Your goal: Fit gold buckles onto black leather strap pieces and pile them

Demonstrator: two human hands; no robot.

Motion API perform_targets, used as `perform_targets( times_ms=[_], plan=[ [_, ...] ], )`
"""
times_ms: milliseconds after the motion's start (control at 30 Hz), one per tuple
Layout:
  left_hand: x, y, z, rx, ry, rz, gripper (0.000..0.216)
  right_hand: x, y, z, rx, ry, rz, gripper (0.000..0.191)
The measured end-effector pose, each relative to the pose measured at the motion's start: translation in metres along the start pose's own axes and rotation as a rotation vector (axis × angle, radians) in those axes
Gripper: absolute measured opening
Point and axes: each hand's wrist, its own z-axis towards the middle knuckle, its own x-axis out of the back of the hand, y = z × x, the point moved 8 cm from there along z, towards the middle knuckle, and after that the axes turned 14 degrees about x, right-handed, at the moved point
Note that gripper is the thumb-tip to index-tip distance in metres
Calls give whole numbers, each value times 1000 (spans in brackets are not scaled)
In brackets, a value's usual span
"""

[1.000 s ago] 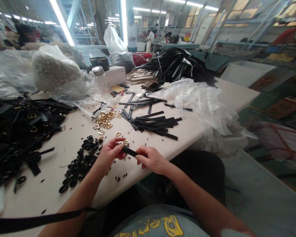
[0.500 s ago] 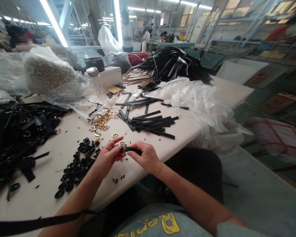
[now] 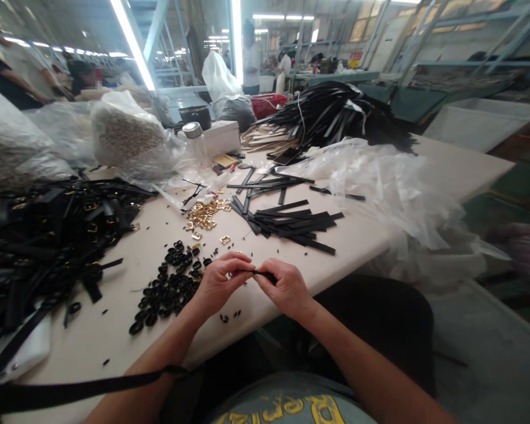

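A short black strap (image 3: 265,275) is stretched between my two hands over the near edge of the table. My left hand (image 3: 221,285) pinches its left end between thumb and fingers. My right hand (image 3: 288,290) is closed on the other part, thumb and forefinger meeting the left fingertips. Fingers hide most of the strap, and I cannot tell whether a buckle is on it. Just left of my left hand lies a heap of small black loops (image 3: 168,294). Gold buckles (image 3: 203,213) are piled beyond it, and flat black straps (image 3: 298,221) lie fanned out past my hands.
A tangle of black straps with gold buckles (image 3: 39,235) covers the table's left side. Farther back stand filled plastic bags (image 3: 126,126), a lidded bottle (image 3: 196,141) and a large black strap bundle (image 3: 348,112). Clear plastic sheeting (image 3: 380,182) hangs over the right edge. People stand in the background.
The view has swung left, so everything sits farther right. My left fingers, partly spread before, have closed in a pinch, and the gold buckle beside them no longer shows clearly.
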Motion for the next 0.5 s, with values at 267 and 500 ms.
perform_targets(
  times_ms=[267, 500],
  plan=[
    [18, -1, -1, 64, 152, -16, 19, 17, 25, -2, -83, 65, -24, 11],
    [0, -29, 3, 416, -51, -305, 29, 15, 9, -3, -9, 26, 20, 6]
  ],
)
